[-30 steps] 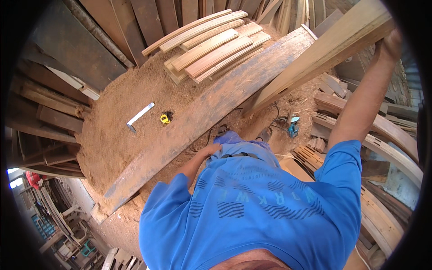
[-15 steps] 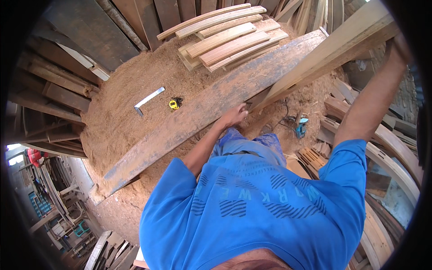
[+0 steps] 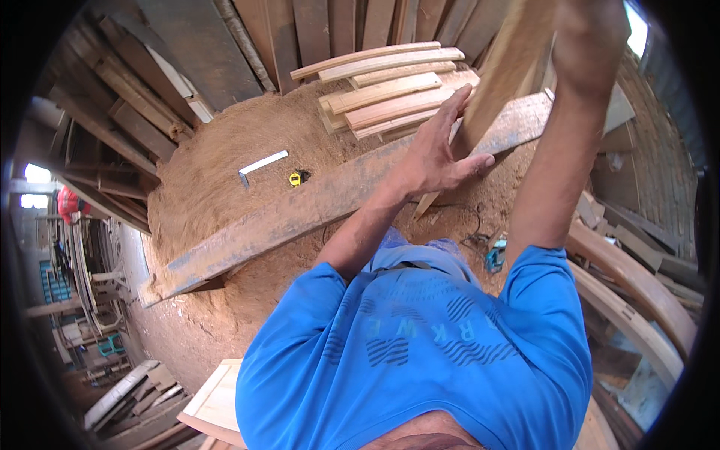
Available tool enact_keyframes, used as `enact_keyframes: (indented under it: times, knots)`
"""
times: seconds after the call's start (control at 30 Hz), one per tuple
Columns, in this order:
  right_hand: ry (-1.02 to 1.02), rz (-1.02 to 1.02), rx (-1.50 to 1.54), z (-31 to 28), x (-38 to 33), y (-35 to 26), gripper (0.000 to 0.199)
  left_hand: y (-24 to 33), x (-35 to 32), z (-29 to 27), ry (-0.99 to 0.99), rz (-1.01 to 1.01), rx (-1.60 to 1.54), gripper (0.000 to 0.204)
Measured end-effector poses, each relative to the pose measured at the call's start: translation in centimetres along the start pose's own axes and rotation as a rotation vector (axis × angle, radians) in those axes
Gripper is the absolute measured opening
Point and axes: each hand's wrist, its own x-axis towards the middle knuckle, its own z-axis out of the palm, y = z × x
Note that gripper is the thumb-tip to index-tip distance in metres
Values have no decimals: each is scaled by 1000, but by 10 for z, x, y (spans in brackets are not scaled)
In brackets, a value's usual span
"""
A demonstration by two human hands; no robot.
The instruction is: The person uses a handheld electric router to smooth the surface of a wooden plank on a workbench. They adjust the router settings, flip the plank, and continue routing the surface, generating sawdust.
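Note:
A long, thick wooden beam [image 3: 504, 71] stands steeply tilted in front of me, its upper part running out of the top of the picture. My right hand [image 3: 592, 41], raised high and blurred, is at the beam's upper part and holds it; its fingers are mostly hidden. Beside the beam's lower part, my left hand [image 3: 439, 154] is open, thumb spread away from the fingers. I cannot tell whether it touches the wood. Below it a broad, worn plank [image 3: 300, 206] lies slantwise across the sawdust.
Curved wooden pieces [image 3: 397, 94] are stacked at the far side. A metal square [image 3: 262, 165] and a yellow tape measure [image 3: 295, 179] lie on the sawdust. A teal power tool [image 3: 496, 256] with a cord rests by my legs. Curved timbers [image 3: 637, 277] crowd the right.
The beam has swung to a steeper tilt and moved left. My left hand has come up from the plank's near edge and spread open. My right hand has moved left and up.

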Motion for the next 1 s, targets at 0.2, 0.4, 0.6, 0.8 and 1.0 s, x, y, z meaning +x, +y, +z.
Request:
enact_keyframes:
  times: [0.2,0.4,0.6,0.8,1.0]
  knots:
    - [-360,233,908,-17,-67,51,59,27,-44,-33,266,-413,-186,51]
    - [-1197,1216,434,-60,-282,126,93,32,-129,-95,441,-456,-572,53]
    - [-1680,639,-121,-50,-409,99,88,5,-230,-135,711,-310,-716,86]
    - [-1782,604,142,35,-470,97,59,-17,-311,-157,1009,-82,-674,81]
    - [-2078,491,43,100,-498,66,45,-16,-368,-200,1379,-193,-301,74]
